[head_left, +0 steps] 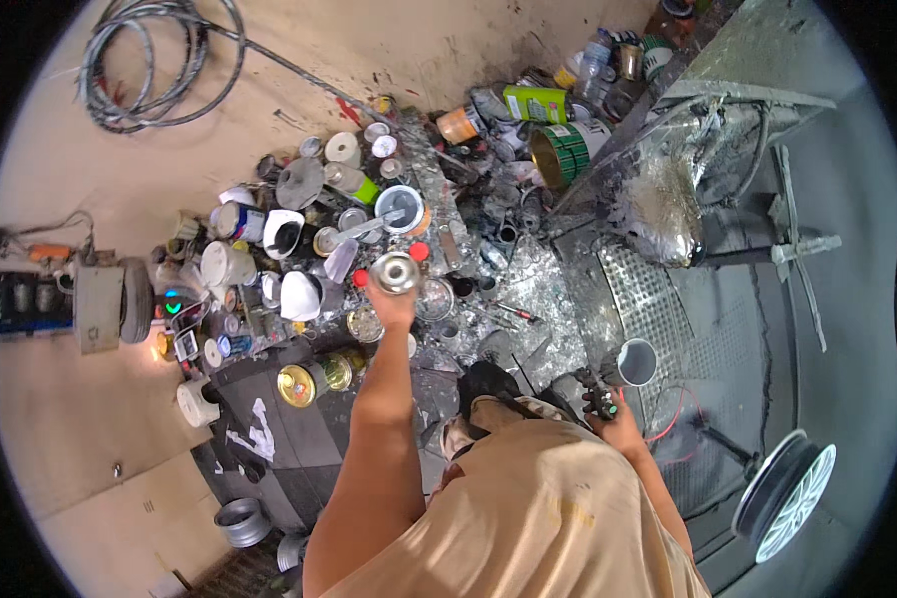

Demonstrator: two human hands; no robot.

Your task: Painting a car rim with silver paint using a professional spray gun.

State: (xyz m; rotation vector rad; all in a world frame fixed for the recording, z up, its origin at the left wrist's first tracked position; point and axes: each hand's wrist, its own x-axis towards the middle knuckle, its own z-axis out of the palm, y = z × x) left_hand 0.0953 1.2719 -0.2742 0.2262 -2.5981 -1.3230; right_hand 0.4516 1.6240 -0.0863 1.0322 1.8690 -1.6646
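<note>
My left hand grips a round silver metal can, held over the cluttered bench near two red caps. Low on the right, my right hand is closed on a spray gun with a red hose beside it; a grey cup tops the gun. Near my left hand are a plastic cup with a stirring stick and a white mask-like piece.
A paint-spattered bench holds several cans and bottles. A perforated metal plate lies to the right, below a foil-wrapped fixture. A wheel rim is mounted at lower right. Coiled hose lies upper left.
</note>
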